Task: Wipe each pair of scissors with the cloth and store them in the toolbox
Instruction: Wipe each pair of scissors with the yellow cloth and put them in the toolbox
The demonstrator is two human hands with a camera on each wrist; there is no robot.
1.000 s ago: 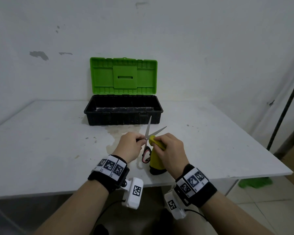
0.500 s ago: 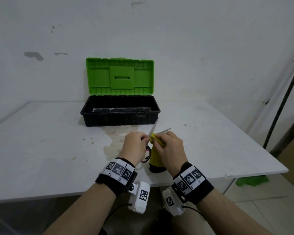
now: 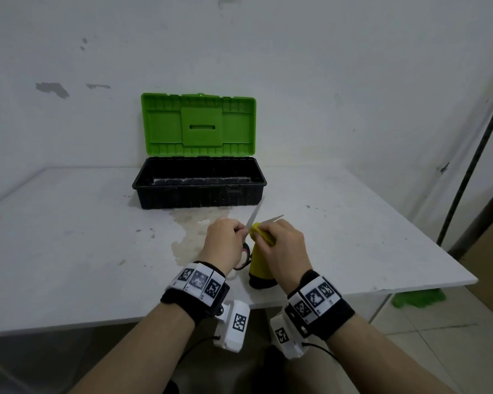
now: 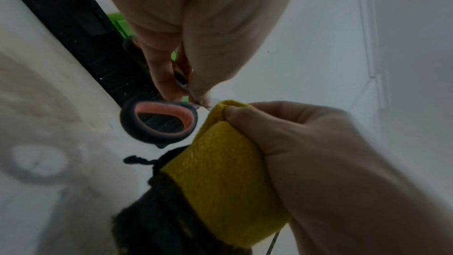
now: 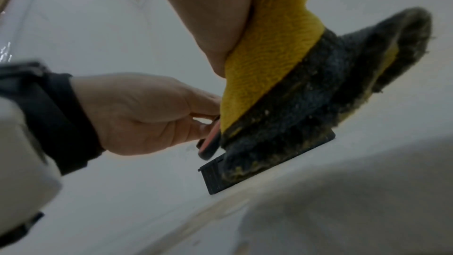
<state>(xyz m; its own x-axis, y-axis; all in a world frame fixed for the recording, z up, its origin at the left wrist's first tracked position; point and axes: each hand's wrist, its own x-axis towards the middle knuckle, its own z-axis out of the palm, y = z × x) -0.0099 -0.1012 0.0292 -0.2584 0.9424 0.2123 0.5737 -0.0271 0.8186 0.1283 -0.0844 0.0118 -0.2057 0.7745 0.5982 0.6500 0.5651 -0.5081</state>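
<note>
My left hand (image 3: 225, 241) grips the scissors (image 3: 252, 220) near the pivot, thumb and fingers curled round the black handle, so the blades stand open in a narrow V pointing away from me toward the toolbox (image 3: 199, 183). One handle loop, black with a pink lining (image 4: 159, 121), hangs free below my fingertips in the left wrist view, above the white table (image 3: 69, 251). My right hand (image 3: 285, 248) is closed on the yellow cloth (image 3: 261, 237), pinching a fold of it round the right-hand blade close to where the two blades cross; the tip of that blade sticks out past my knuckles. The rest of the cloth hangs down from my fist, and its dark, dirty lower edge (image 5: 318, 104) reaches the tabletop, or very nearly, as the blur in the right wrist view makes the contact hard to judge. Both hands are held just above the near part of the table, close together, almost touching at the fingertips. The toolbox sits farther back on the table against the wall, its black tray facing up and its green lid (image 3: 198, 123) standing upright and open. A pale stain (image 3: 194, 231) marks the table between the box and my hands.
</note>
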